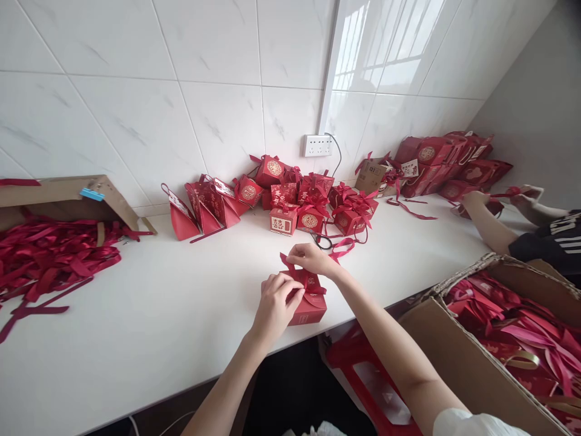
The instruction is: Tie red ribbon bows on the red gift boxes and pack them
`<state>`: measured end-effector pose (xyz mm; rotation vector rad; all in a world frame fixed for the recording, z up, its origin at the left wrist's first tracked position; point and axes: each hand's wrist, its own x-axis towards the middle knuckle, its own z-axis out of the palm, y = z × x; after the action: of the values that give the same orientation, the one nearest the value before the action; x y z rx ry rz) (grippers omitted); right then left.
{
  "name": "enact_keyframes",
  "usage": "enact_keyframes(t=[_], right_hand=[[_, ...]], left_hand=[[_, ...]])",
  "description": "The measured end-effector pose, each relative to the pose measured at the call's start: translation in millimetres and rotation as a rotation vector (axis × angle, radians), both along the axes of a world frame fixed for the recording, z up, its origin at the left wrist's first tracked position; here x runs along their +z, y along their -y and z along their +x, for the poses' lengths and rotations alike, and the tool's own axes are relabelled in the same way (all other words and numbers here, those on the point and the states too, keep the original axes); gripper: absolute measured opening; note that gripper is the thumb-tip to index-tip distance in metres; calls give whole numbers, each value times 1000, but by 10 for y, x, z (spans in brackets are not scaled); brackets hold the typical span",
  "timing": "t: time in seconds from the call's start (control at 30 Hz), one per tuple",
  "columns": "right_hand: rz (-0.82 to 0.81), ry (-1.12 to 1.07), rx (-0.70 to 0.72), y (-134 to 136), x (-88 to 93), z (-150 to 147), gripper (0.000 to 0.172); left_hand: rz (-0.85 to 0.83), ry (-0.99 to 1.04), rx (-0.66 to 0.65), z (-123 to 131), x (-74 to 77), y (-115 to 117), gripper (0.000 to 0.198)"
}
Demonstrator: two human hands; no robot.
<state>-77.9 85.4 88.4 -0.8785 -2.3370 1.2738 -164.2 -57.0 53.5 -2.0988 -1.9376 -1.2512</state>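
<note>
A small red gift box (pixel 307 312) stands on the white table near its front edge, with a red ribbon (pixel 314 290) across its top. My left hand (pixel 278 298) is at the box's left side, its fingers pinched on the ribbon at the knot. Above the box's far side, my right hand (pixel 309 257) pinches a raised end of the same ribbon. The knot itself is partly hidden behind my fingers. Just beyond stand several finished-looking red boxes with bows (pixel 313 219).
A carton of red ribbons (pixel 68 248) lies at the left. Triangular red boxes (pixel 181 219) stand by the wall. On the right are stacked red boxes (pixel 429 151), a co-worker's hands (pixel 476 203) holding ribbon, and an open cardboard box (pixel 447 339). A red stool (pixel 358 363) stands below the table edge.
</note>
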Motion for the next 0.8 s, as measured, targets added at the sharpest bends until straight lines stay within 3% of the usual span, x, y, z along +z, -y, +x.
enact_keyframes(t=[0.23, 0.4, 0.53, 0.67, 0.8], right_hand=[[-53, -39, -183, 22, -210, 205, 20], [9, -96, -474, 360, -194, 622, 44], [-93, 45, -368, 648, -148, 778, 57], [-121, 26, -338, 737, -184, 755, 52], [-194, -79, -271, 704, -267, 747, 45]], left_hand=[[-68, 111, -37, -22, 55, -15, 9], [-152, 214, -64, -39, 102, -29, 11], [-147, 326, -72, -67, 92, -33, 12], [-73, 492, 107, -124, 71, 52, 19], [-376, 622, 166, -163, 100, 158, 41]])
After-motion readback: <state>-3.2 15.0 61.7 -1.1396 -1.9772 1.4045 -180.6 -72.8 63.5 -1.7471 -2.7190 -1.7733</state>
